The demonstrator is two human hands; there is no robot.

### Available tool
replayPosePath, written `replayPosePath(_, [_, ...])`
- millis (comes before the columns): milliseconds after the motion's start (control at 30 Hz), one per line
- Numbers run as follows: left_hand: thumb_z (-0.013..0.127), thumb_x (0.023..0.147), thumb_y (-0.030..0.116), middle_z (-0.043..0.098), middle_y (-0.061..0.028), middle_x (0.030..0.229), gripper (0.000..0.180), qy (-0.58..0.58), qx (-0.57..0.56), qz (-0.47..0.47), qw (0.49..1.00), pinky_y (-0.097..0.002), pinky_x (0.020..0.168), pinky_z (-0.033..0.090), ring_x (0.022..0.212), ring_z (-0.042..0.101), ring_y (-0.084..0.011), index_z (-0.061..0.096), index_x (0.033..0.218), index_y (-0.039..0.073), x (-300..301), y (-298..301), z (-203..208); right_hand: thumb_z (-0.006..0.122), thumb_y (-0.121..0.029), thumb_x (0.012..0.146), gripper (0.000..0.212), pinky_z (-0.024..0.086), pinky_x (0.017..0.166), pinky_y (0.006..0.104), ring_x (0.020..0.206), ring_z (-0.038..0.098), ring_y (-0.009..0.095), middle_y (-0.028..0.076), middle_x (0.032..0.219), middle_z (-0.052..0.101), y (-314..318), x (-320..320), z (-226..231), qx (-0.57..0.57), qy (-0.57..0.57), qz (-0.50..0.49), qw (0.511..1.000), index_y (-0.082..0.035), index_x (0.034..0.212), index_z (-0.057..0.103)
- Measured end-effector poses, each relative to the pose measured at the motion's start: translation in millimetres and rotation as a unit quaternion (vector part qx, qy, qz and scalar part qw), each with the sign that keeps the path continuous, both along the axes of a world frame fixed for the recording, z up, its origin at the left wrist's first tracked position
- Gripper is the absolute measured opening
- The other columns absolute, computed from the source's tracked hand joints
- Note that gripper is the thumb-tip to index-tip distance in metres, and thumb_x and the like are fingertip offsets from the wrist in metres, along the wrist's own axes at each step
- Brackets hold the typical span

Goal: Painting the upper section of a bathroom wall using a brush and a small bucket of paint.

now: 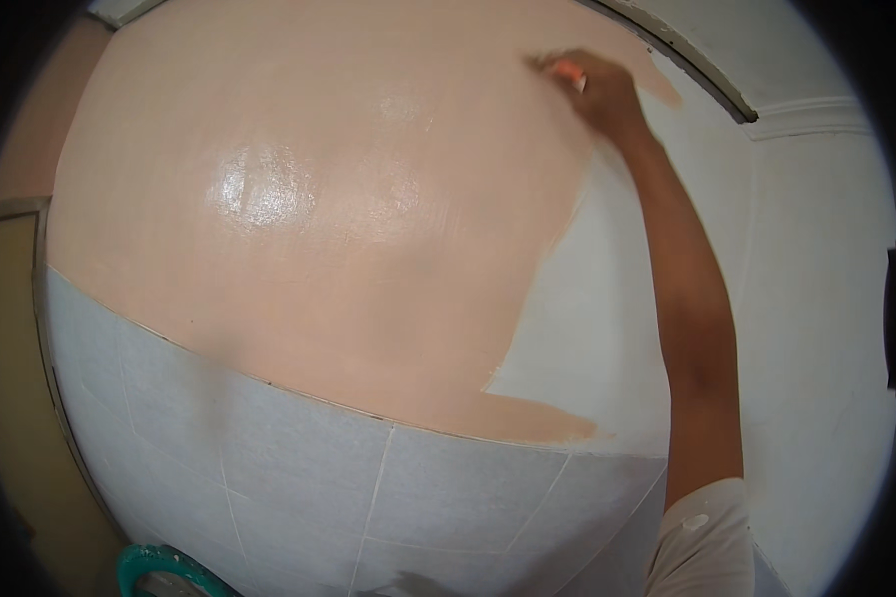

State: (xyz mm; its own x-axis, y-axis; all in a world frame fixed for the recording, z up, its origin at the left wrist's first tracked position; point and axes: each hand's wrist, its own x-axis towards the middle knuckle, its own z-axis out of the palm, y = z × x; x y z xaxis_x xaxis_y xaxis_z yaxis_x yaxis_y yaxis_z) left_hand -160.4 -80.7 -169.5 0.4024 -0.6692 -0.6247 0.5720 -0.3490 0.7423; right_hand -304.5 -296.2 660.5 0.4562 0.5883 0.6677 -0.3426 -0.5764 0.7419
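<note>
My right hand is raised high against the wall, with its fingers closed round a paintbrush. An orange part of the brush shows between the fingers. Its dark bristle end points left onto the peach paint and looks blurred. Wet-looking shine marks the peach area left of centre. To the right of the paint's ragged edge lies a white stretch of wall, partly behind my bare forearm. My left hand is out of view.
Grey-blue tiles cover the lower wall, below a thin border line. A teal curved rim stands at the lower left, near a yellowish door. A dark strip runs along the top right. A dark object is at the right edge.
</note>
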Motion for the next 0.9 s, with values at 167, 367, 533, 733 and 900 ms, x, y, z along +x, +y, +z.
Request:
replayPosePath(167, [0.048, 0.092, 0.049, 0.031, 0.0051, 0.048, 0.046, 0.037, -0.050, 0.045, 0.997, -0.0273, 0.038, 0.019, 0.038, 0.025, -0.0094, 0.055, 0.072, 0.009, 6.8, 4.9, -8.2, 0.071, -0.012, 0.080, 0.020, 0.054, 0.076, 0.0310, 0.089, 0.067, 0.023, 0.005, 0.098, 0.070, 44.5, 10.6, -132.7, 0.021, 0.180, 0.034, 0.983, -0.012, 0.099, 0.070])
replayPosePath(367, [0.047, 0.092, 0.049, 0.032, 0.0054, 0.048, 0.043, 0.028, -0.082, 0.015, 0.996, -0.0258, 0.037, 0.019, 0.037, 0.026, -0.0087, 0.053, 0.072, 0.012, -3.4, 0.0, 10.9, 0.065, -0.012, 0.085, 0.018, 0.052, 0.078, 0.0297, 0.088, 0.067, 0.024, 0.007, 0.100, 0.070, 34.1, 9.0, -10.3, -0.102, -0.032, -0.032, 0.994, -0.008, 0.101, 0.069])
replayPosePath(533, [0.040, 0.090, 0.042, 0.031, 0.0035, 0.051, 0.037, 0.159, -0.079, -0.072, 0.982, -0.0268, 0.039, 0.017, 0.040, 0.024, -0.0096, 0.051, 0.080, 0.009, 2.6, 12.9, 33.4, 0.065, -0.015, 0.084, 0.017, 0.052, 0.066, 0.0347, 0.074, 0.068, 0.026, 0.017, 0.088, 0.070, 26.2, 30.9, -6.4, -0.069, -0.007, 0.052, 0.996, 0.001, 0.090, 0.070])
replayPosePath(733, [0.039, 0.090, 0.041, 0.029, 0.0044, 0.049, 0.038, 0.158, -0.073, -0.062, 0.983, -0.0271, 0.039, 0.017, 0.040, 0.024, -0.0094, 0.053, 0.079, 0.008, 1.0, 2.6, 2.0, 0.062, -0.011, 0.080, 0.011, 0.054, 0.063, 0.0298, 0.077, 0.065, 0.019, 0.005, 0.085, 0.065, 23.5, 47.2, -214.7, -0.110, 0.194, -0.011, 0.975, -0.008, 0.090, 0.064])
replayPosePath(900, [0.042, 0.089, 0.042, 0.030, 0.0044, 0.050, 0.038, 0.148, -0.037, -0.102, 0.983, -0.0270, 0.040, 0.018, 0.041, 0.025, -0.0095, 0.051, 0.079, 0.007, -6.7, -8.6, 21.9, 0.068, -0.007, 0.077, 0.018, 0.055, 0.066, 0.0327, 0.078, 0.067, 0.023, 0.007, 0.090, 0.069, 46.0, 22.2, -299.0, 0.155, 0.335, 0.046, 0.928, -0.006, 0.095, 0.069])
